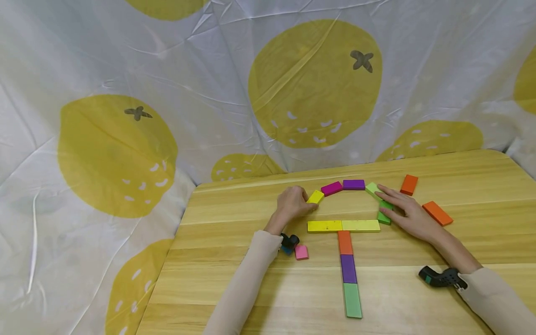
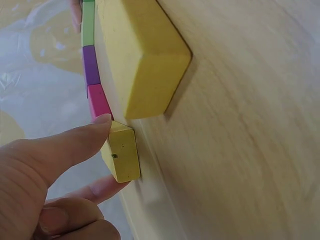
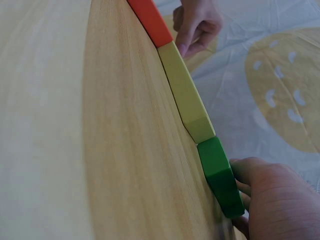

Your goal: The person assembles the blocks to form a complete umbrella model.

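Note:
My left hand [image 1: 291, 203] pinches a small yellow block [image 2: 125, 152] between thumb and a finger at the left end of a curved row. Along that curve come a magenta block [image 1: 332, 188], a purple block [image 1: 353, 184], a light green block [image 1: 371, 189] and a green block [image 1: 384, 217]. With its fingers extended, my right hand [image 1: 408, 215] touches the light green and green blocks. Below the curve lie a yellow block [image 1: 324, 226] and a pale yellow block [image 1: 360, 226], end to end.
A stem of orange [image 1: 345, 243], purple [image 1: 348, 268] and pale green blocks [image 1: 352, 300] runs toward me. Two loose orange blocks [image 1: 437, 213] lie on the right. A pink block [image 1: 301, 252] and a partly hidden blue block [image 1: 287, 250] sit by my left wrist.

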Tool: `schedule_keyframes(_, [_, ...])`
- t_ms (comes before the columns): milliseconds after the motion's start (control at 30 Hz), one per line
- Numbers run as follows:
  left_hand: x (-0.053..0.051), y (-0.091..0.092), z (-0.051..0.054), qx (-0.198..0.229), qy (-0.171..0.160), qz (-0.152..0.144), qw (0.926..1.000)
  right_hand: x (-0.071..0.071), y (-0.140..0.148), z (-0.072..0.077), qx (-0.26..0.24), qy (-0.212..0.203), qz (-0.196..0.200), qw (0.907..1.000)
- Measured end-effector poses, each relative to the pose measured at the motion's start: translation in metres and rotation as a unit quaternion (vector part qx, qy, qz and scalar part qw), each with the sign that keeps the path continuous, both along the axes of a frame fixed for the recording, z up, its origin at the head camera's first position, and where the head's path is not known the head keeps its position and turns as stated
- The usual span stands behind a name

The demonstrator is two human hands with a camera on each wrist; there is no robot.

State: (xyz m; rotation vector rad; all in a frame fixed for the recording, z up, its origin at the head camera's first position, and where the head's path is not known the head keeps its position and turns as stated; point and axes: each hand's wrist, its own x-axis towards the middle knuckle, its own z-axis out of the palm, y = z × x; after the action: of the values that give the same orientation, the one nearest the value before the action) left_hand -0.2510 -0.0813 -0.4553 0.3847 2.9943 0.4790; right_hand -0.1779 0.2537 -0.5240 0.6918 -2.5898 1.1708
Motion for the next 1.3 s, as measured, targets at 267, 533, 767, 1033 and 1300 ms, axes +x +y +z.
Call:
schedule_keyframes(267, [0.015,-0.016,0.008,0.024,-0.014,-0.001,0.9996,0.000,0.000,0.000,0.002,0.014,-0.001,0.9999])
schedule_keyframes(533, [0.059,-0.058,0.012,0.082,-0.056,-0.092,0.9907,0.000,0.000,0.001,0.002,-0.002,-0.010,0.9999])
schedule_keyframes(767, [0.096,-0.085,0.012,0.106,-0.101,-0.102,0.9839,0.000,0.000,0.001,-0.001,-0.009,-0.012,0.9999])
schedule_keyframes(1033, [0.111,-0.089,0.014,0.060,-0.049,-0.009,0.9970,0.003,0.002,0.001,-0.006,-0.017,-0.010,0.9998])
schedule_keyframes(1300, [0.120,-0.082,0.010,0.047,-0.031,0.041,0.9976,0.001,0.000,0.001,-0.003,-0.024,-0.011,0.9997])
